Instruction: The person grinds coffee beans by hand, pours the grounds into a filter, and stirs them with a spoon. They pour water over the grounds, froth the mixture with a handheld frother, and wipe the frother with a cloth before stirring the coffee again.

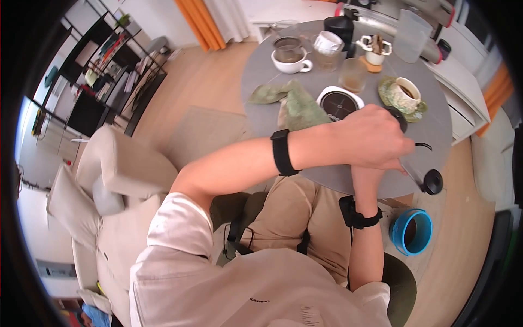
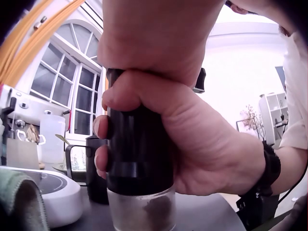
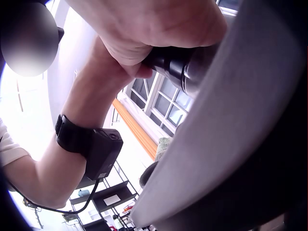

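Note:
My left hand (image 1: pixel 376 136) is curled over the top of a black grinder (image 2: pixel 139 149), covering that end. Lower down, my right hand (image 2: pixel 207 139) wraps round the black body, thumb and fingertips showing. Below it is a clear jar (image 2: pixel 142 211) with brown contents. A metal crank (image 1: pixel 413 170) sticks out beside the hands and ends in a black knob (image 1: pixel 432 181). From underneath, the right wrist view shows my right hand (image 3: pixel 163 21) beside the black grinder (image 3: pixel 173 65); most of the body is hidden there.
On the round grey table (image 1: pixel 259 65) are a white scale (image 1: pixel 327 94), green cloth (image 1: pixel 299 109), white cup (image 1: pixel 289 66), glass (image 1: pixel 353 76), patterned cup (image 1: pixel 396 94) and clear pitcher (image 1: pixel 409 37). A black mug (image 2: pixel 95 180) stands behind the grinder. A blue bucket (image 1: pixel 397 234) is below the table.

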Motion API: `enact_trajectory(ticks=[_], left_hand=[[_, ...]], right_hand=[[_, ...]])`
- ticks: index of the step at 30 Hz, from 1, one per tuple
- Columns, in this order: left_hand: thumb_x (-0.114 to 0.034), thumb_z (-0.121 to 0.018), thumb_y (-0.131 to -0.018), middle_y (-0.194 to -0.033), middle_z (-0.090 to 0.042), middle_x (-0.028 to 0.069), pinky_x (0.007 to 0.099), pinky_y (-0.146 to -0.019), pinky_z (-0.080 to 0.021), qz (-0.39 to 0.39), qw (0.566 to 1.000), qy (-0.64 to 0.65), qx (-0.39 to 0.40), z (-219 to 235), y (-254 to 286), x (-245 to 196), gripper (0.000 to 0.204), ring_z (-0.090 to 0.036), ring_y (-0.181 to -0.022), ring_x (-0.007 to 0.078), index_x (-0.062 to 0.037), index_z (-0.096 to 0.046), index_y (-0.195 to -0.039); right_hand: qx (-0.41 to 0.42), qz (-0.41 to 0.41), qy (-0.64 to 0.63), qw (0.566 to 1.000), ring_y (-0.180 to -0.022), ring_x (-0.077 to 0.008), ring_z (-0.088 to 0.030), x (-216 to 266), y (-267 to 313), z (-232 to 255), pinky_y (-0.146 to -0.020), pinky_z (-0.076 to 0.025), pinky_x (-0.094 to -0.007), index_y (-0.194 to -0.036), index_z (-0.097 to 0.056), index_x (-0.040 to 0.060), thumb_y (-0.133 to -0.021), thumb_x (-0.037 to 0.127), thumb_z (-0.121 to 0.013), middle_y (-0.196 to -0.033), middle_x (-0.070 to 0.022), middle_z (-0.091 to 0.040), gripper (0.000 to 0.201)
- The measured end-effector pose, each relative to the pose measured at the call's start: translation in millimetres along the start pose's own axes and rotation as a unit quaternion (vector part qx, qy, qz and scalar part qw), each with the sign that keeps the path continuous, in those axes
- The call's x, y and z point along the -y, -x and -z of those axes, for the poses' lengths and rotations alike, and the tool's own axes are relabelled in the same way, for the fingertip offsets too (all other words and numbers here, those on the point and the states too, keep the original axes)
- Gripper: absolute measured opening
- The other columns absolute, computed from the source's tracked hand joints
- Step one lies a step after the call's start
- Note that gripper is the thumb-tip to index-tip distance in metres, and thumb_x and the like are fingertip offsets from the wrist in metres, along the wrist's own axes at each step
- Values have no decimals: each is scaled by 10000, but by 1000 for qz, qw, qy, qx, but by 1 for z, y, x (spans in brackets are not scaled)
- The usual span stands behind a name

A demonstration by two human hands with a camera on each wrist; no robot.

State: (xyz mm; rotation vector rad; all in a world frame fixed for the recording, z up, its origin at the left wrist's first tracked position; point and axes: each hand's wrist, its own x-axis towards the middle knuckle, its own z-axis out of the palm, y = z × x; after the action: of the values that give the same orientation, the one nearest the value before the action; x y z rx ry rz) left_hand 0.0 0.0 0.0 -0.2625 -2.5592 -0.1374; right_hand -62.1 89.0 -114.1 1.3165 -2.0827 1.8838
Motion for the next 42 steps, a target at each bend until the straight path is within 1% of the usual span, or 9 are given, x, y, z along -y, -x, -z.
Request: enact_trajectory(ticks=[8,11,17,21,23,25,28,31,42], left_hand=[[-297,-788,-764,-695,-719,187,460,-601,-589,146,989,-30,22,-7,-11,-17,227,-747,-672,375,-73,-762,-785],[-336,-818,-796,-637,-681,124,446,-543,-535,171,984,-48,-7,-14,-12,-18,272,-694,-609,360,-89,-716,-745],[-347,-802,-807,-680,-673,168,449,-611,-544,224,973,-44,-13,-17,-22,-22,314,-694,-684,390,-81,-726,-659],[-317,-779,-831,-696,-722,129,392,-638,-534,258,943,69,198,17,-41,-20,259,-713,-689,281,-84,-779,-719],[-294,-772,-823,-694,-734,92,367,-620,-512,274,884,219,310,28,-52,-3,224,-698,-671,216,-80,-796,-760],[-316,-775,-838,-655,-708,75,358,-604,-482,281,875,259,297,19,-49,3,243,-636,-619,172,-90,-815,-761],[-325,-776,-837,-638,-689,98,390,-618,-482,291,888,229,271,21,-48,-1,242,-627,-604,225,-108,-829,-742],[-320,-775,-877,-652,-733,52,318,-598,-463,278,909,192,244,19,-46,-3,288,-585,-572,128,-78,-821,-729],[-263,-765,-861,-620,-707,127,364,-569,-484,350,917,139,135,14,-40,-15,269,-642,-555,206,-52,-799,-698]], right_hand=[[-17,8,5,1000,-1283,-278,-633,-2,9,-3,-1029,-511,-418,-1371,-603,-2,-941,227,-758,-1382,-185,-651,511],[-25,10,4,1000,-1280,-276,-635,-1,8,-4,-1028,-511,-419,-1369,-604,-1,-937,223,-762,-1382,-183,-651,511],[-31,26,-7,999,-1273,-274,-638,-3,-2,-11,-1027,-510,-421,-1366,-607,1,-930,213,-770,-1381,-179,-652,512],[-26,90,-96,991,-1170,-260,-686,2,-8,-12,-963,-536,-410,-1320,-636,-8,-874,175,-819,-1296,-156,-697,516],[30,-1,-126,992,-1051,-236,-721,16,-8,-4,-878,-561,-390,-1221,-677,-26,-816,163,-861,-1151,-120,-740,484],[48,-56,-158,985,-1006,-227,-731,19,-10,-3,-846,-568,-378,-1179,-691,-30,-809,169,-864,-1099,-111,-750,454],[0,-10,-137,990,-1022,-222,-727,21,-10,-5,-864,-565,-378,-1181,-688,-28,-800,172,-867,-1117,-121,-746,466],[-50,38,-155,986,-935,-272,-756,14,-15,-13,-781,-582,-408,-1068,-723,4,-764,232,-869,-981,-114,-766,408],[-53,-1,-112,992,-841,-358,-772,19,-14,-12,-708,-596,-454,-1038,-737,34,-767,265,-848,-886,-157,-776,373]])
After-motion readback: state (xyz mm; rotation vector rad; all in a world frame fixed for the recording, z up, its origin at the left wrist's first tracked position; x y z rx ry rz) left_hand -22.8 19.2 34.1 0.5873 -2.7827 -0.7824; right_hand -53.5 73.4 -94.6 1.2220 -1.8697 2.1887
